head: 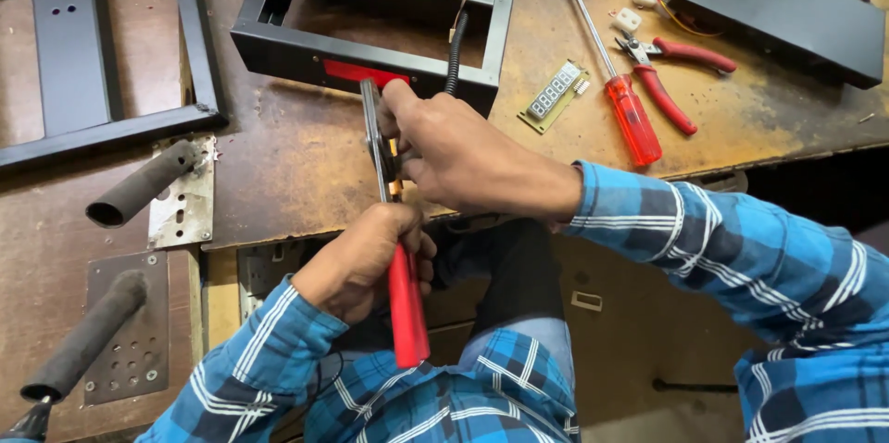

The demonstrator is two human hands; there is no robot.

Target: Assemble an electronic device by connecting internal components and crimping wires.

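My left hand (361, 262) grips the red handles of a long hand tool (407, 313) over my lap, at the bench's front edge. Its grey metal head (372, 133) points up toward a black metal box frame (370, 45) with a red window (356, 71) in its front wall. My right hand (463, 156) is closed against the tool's head, fingertips pinching there. A black ribbed cable (454, 49) runs down from the box and disappears under this hand. What the fingers pinch at the jaws is mostly hidden.
On the brown bench (296, 165) to the right lie a red screwdriver (630, 114), red-handled pliers (671, 73), a small green display board (554, 91) and a flat black case (778, 3). To the left are a black frame (111, 119) and two foam-covered handles (139, 186) (83, 336) on metal plates.
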